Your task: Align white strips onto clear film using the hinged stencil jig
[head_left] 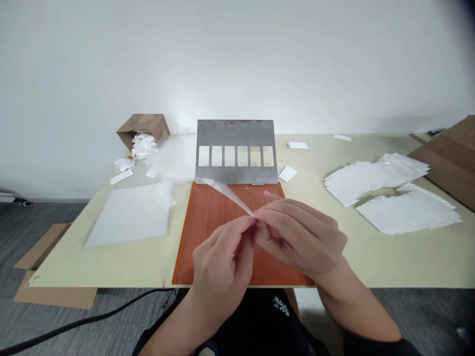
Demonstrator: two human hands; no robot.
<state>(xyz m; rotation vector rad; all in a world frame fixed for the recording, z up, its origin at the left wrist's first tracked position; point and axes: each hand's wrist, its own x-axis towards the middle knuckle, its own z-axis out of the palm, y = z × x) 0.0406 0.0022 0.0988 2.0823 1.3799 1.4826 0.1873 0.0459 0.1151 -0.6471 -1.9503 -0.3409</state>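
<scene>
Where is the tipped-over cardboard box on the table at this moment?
In the head view, the cardboard box lies at the table's far left corner, left of the raised metal plate, with white pieces spilling out.

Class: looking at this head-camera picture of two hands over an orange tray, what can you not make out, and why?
- Head view: what the right hand pinches below the clear strip; fingers cover it.
- Orange tray: its middle, hidden by both hands, left hand included.
- Box contents: too small.
- Cardboard: cut off at the right edge.
</scene>
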